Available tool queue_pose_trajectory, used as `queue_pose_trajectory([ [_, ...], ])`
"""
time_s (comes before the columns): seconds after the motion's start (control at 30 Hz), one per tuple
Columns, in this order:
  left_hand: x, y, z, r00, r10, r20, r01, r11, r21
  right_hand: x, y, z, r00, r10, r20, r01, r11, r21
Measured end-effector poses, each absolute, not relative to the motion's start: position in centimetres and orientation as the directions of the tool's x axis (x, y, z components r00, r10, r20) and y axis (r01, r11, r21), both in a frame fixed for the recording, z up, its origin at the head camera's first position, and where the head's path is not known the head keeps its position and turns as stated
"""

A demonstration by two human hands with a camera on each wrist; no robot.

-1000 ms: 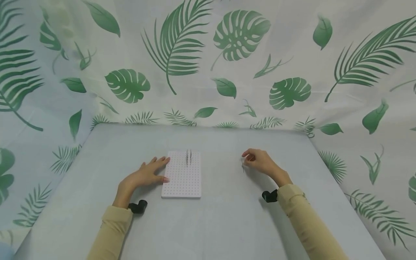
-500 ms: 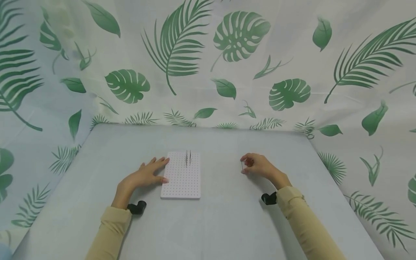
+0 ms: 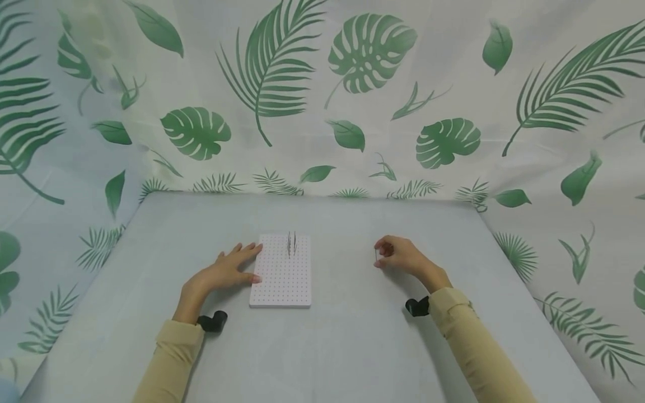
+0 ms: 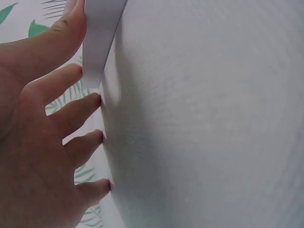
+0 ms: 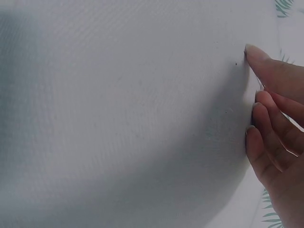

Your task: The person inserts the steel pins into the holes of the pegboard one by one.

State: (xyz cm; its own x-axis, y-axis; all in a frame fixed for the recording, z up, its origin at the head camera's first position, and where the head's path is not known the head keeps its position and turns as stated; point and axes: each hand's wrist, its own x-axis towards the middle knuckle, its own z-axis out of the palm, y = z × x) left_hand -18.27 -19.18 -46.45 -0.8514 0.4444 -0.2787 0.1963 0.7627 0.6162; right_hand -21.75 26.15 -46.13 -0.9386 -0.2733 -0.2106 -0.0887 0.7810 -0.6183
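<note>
In the head view, a white pegboard (image 3: 277, 280) with rows of small holes lies on the table. Several thin dark pins (image 3: 291, 244) stand upright near its far end. My left hand (image 3: 224, 273) is spread along the board's left side, thumb and fingertips touching its edge. The left wrist view shows the board's side wall (image 4: 100, 42) beside the thumb, with other fingertips on the table. To the right, low over the table, my right hand (image 3: 401, 256) holds a thin dark pin (image 3: 375, 255) between thumb and finger. In the right wrist view, fingers (image 5: 256, 142) are bent and the pin is barely discernible.
A pale grey table (image 3: 347, 336) spreads under both hands. Behind it and along the sides hangs a white curtain (image 3: 302, 151) with green leaf prints. Black wrist cameras (image 3: 214, 322) sit on both forearms.
My right thumb has come to the near end of the pin, opposite the finger at its far end. The left hand and the pegboard have stayed put.
</note>
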Motion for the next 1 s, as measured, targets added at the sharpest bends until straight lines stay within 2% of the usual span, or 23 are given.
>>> queue_pose_trajectory([
  [1.0,-18.05,-19.02,-45.78,-0.849,0.448,-0.279,0.201,0.763,0.614,-21.22,25.96,-47.0,-0.982,-0.129,-0.139,-0.013,0.777,-0.63],
])
